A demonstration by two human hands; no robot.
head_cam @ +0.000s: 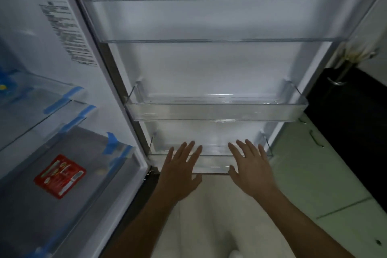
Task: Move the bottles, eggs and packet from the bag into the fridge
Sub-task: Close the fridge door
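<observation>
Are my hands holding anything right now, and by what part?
Nothing is held. The left hand and right hand are open, fingers spread, at the lowest door bin.

Words on the sticker and the red packet are too blurry to read. The left blue thing is cut off.

Red packet; blue tape on clear shelves; black cabinet; pale green floor tiles.

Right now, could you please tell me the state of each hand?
Left hand: open, fingers spread, holding nothing.
Right hand: open, fingers spread, holding nothing.
</observation>
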